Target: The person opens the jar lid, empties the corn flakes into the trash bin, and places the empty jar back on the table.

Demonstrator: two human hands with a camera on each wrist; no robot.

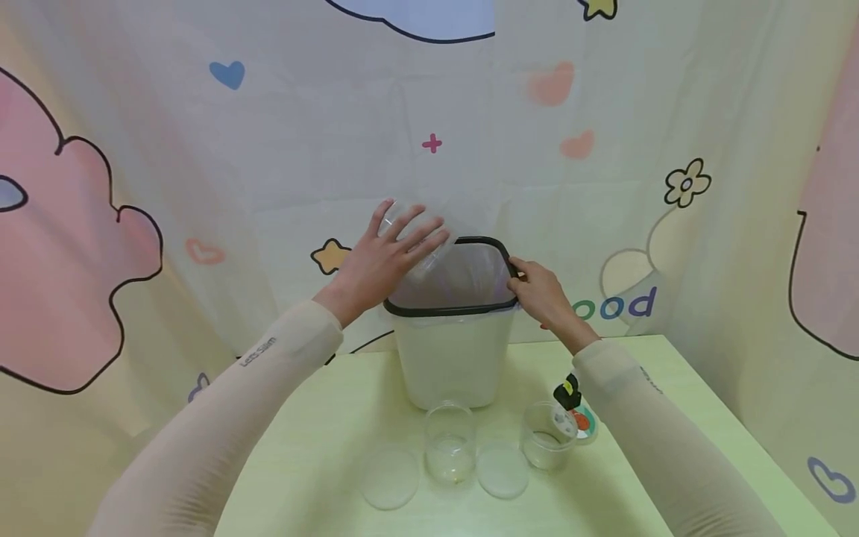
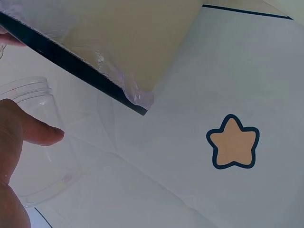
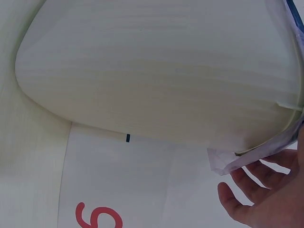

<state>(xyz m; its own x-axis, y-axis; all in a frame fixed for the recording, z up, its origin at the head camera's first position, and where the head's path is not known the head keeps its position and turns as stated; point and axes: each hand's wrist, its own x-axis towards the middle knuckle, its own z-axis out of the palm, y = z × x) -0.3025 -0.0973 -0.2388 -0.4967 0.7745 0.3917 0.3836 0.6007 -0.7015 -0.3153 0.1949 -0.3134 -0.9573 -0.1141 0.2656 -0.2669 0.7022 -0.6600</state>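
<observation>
My left hand [image 1: 392, 253] grips a clear plastic jar [image 2: 45, 142], tilted with its threaded mouth toward a bin, above the bin's left side. The pale bin [image 1: 452, 354] has a black rim [image 1: 450, 309] and a thin plastic bag [image 1: 470, 272] lining it. At the right side of that rim, my right hand [image 1: 540, 292] pinches the edge. In the right wrist view its fingers [image 3: 247, 183] curl at the bag's overhang. A faint coloured speck shows near the base inside the held jar.
On the table [image 1: 302, 447] in front of the bin stand a tall clear jar [image 1: 450, 447] and a shorter clear jar [image 1: 546, 440]. Two translucent round lids [image 1: 389, 479] lie flat among them. A colourful round item [image 1: 585, 424] and a small black object [image 1: 567, 393] sit by the right forearm.
</observation>
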